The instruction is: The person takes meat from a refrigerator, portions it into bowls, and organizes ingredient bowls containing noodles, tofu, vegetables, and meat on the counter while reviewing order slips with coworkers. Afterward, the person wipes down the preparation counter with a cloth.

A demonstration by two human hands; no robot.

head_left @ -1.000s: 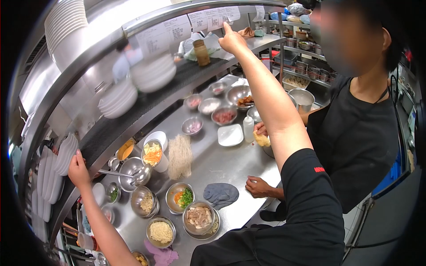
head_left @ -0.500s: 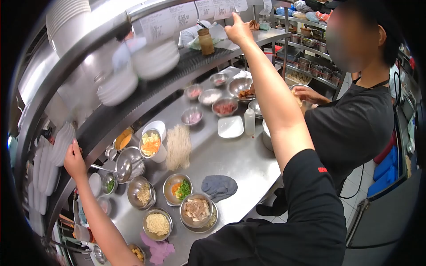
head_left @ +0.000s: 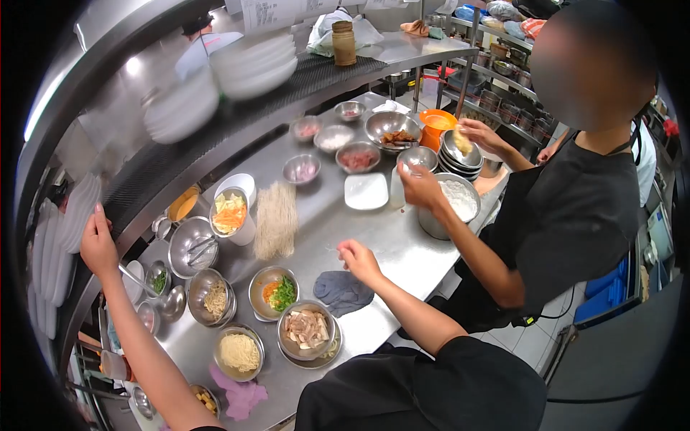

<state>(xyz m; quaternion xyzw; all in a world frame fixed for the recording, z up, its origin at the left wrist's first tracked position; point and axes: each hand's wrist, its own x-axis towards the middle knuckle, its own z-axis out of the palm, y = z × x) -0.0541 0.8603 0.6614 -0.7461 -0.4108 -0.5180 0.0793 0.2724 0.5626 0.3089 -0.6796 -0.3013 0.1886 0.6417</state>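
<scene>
At the left, my left hand point(head_left: 98, 244) is curled over the edge of the steel shelf point(head_left: 136, 226), close beside stacked white plates point(head_left: 83, 208); part of its fingers is hidden. My right hand point(head_left: 361, 262) hovers above the steel table, its fingers drawn together in a pinch. Whatever it holds, if anything, is too small to make out. Just below it lies a grey cloth point(head_left: 343, 293). Nearby stand a bowl of chopped greens and orange bits point(head_left: 277, 293), a bowl of pale sliced pieces point(head_left: 307, 329) and a bundle of dry noodles point(head_left: 276, 221).
A co-worker point(head_left: 575, 208) on the right holds pale food over stacked bowls beside a pot of white powder point(head_left: 457, 202). Several ingredient bowls, a white square dish point(head_left: 366, 192) and a ladle point(head_left: 171, 303) occupy the table. A brown jar point(head_left: 343, 44) stands on the upper shelf.
My right hand has come down from the paper slips to above the table near the grey cloth. My left hand stays at the shelf edge. The view has shifted slightly.
</scene>
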